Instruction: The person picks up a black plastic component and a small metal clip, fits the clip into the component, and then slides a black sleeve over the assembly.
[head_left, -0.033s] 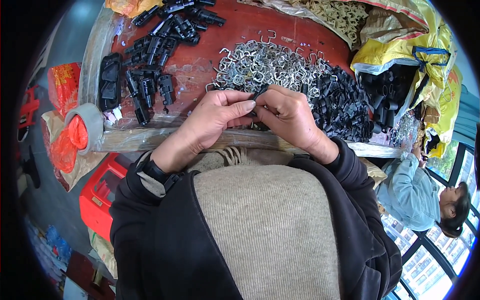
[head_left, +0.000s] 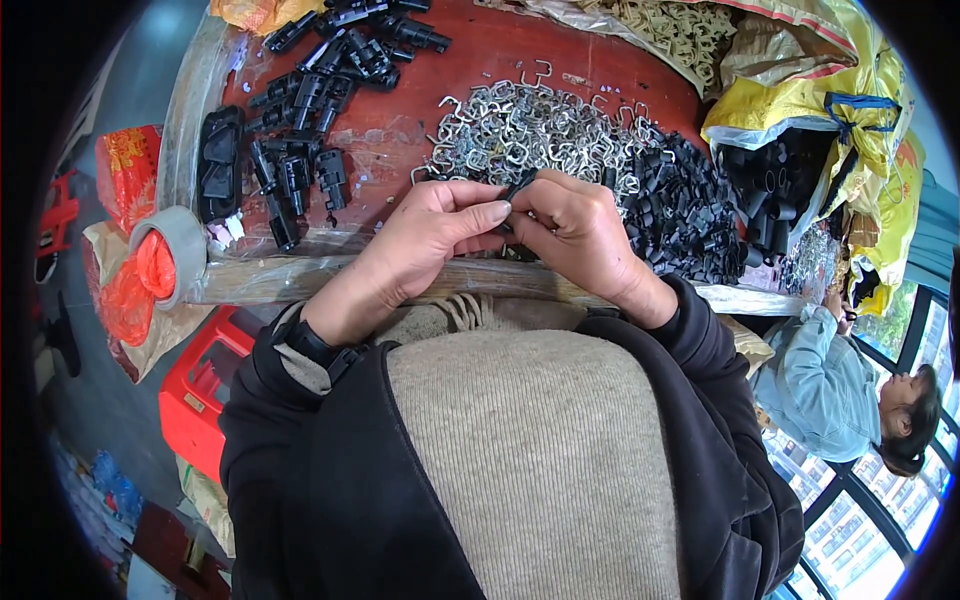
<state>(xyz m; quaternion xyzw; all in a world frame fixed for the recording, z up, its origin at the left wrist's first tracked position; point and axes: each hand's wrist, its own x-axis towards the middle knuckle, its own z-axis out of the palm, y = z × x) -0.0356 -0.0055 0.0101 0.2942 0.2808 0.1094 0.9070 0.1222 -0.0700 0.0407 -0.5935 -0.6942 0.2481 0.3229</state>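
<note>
Between both hands: small black part, mostly hidden by fingers.

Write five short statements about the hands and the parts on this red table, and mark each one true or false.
1. Both hands, left hand and right hand, pinch one small black part. True.
2. The heap of metal clips lies just beyond the hands. True.
3. The red table holds only metal clips. False: black plastic parts lie on it too.
4. The tape roll is on the person's right. False: left.
5. The left wrist is bare. False: it wears a dark watch.
</note>
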